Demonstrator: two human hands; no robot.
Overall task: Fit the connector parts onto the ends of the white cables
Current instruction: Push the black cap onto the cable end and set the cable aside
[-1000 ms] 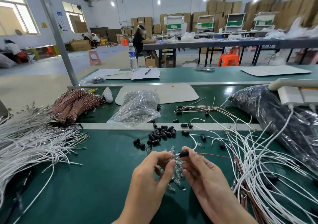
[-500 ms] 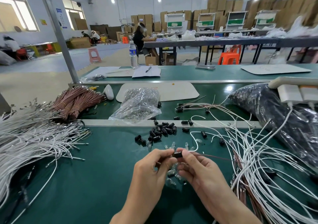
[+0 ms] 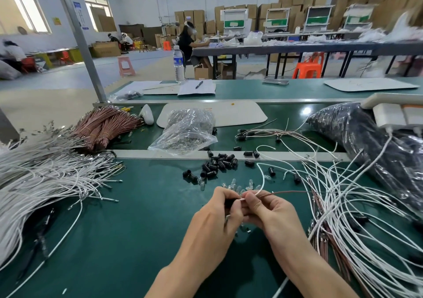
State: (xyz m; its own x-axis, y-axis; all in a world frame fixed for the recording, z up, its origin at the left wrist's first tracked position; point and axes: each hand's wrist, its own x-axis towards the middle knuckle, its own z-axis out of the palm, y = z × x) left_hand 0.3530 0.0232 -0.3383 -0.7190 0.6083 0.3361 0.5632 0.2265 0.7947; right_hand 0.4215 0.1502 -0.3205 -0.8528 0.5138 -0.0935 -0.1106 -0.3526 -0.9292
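Since the earlier frame the black connector part point(image 3: 229, 203) has been drawn leftward, and the end of a white cable point(image 3: 262, 183) has been brought against it. The part is held in the closed grip of the left hand point(image 3: 217, 213). The cable is pinched narrowly behind its end by the right hand point(image 3: 270, 213); a brown wire point(image 3: 288, 192) runs rightward from that grip. Both are held above the green surface point(image 3: 137, 229), near loose black caps point(image 3: 219, 164)
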